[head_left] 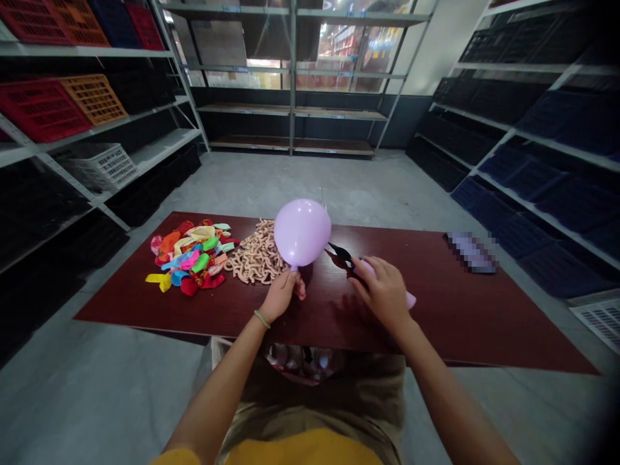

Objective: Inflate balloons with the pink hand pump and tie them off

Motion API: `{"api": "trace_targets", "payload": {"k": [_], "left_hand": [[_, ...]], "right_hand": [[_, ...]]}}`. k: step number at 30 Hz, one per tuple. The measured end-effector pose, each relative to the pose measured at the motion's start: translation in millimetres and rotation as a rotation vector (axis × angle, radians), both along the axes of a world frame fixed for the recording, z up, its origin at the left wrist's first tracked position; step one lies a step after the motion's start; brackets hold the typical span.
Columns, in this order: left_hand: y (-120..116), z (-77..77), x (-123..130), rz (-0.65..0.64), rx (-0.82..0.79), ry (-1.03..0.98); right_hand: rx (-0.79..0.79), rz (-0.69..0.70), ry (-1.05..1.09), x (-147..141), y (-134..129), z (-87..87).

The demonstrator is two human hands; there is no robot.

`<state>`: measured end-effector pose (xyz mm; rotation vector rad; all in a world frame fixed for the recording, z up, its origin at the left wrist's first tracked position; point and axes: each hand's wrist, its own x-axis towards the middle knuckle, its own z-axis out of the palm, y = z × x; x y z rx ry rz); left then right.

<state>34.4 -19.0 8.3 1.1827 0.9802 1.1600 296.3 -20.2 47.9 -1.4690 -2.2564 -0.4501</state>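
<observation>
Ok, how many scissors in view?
1: the scissors, in the right hand, beside the lilac balloon. More could be hidden in the pile of deflated balloons.

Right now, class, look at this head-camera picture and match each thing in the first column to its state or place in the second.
Things: 1 lilac balloon; 2 heap of coloured balloons; 3 green bracelet; 4 dark scissors.

States: A on the left wrist; B held in the right hand; C inflated, pinched at the neck by the left hand; D lying limp on the table.

Pairs: 1-C; 2-D; 3-A; 4-B.
</observation>
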Motion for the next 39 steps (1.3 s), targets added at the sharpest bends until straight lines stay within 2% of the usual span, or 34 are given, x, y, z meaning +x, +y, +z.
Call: {"api": "trace_targets", "payload": {"k": [3, 6, 9, 13, 17, 21, 26, 29, 32, 36, 39], "left_hand": [[-2.0, 5.7, -0.4, -0.058, 0.016, 0.064], [-6.1, 14.8, -6.2, -0.104, 0.067, 0.240], [-11.7, 28.2, -17.3, -0.100, 0.075, 0.378], [-17.9, 53.2, -32.4, -0.170, 0.106, 0.546], [-21.6, 81.2, -41.1, -0.139, 0.243, 0.724], [-22.0, 105.0, -46.3, -0.126, 0.362, 0.725], [-16.9, 127.1, -51.7, -0.202, 0.343, 0.672], [-12.5, 131.7, -53.4, -0.208, 0.269, 0.579], [-7.9, 128.2, -51.9, -0.111, 0.222, 0.403], [-4.8, 117.8, -44.7, 0.082, 0.332, 0.269], [-7.0, 110.3, -39.2, 0.048, 0.381, 0.267]], "right_hand": [[0.072, 0.273, -0.034, -43.0, 1.8, 5.1], [0.139, 0.404, -0.088, -78.9, 5.8, 7.1], [0.191, 0.432, -0.103, -95.9, 9.0, 10.8], [0.243, 0.486, -0.125, -100.6, 9.5, 23.0], [0.274, 0.544, -0.121, -104.5, 8.4, 42.1], [0.232, 0.553, -0.073, -109.5, 10.1, 57.7], [0.241, 0.504, -0.004, -114.4, 13.2, 68.3], [0.160, 0.474, 0.083, -115.4, 13.1, 77.0], [0.070, 0.446, 0.185, -114.1, 13.4, 87.7], [-0.050, 0.416, 0.344, -111.0, 16.1, 93.8], [-0.142, 0.404, 0.422, -109.7, 18.0, 90.8]]}}
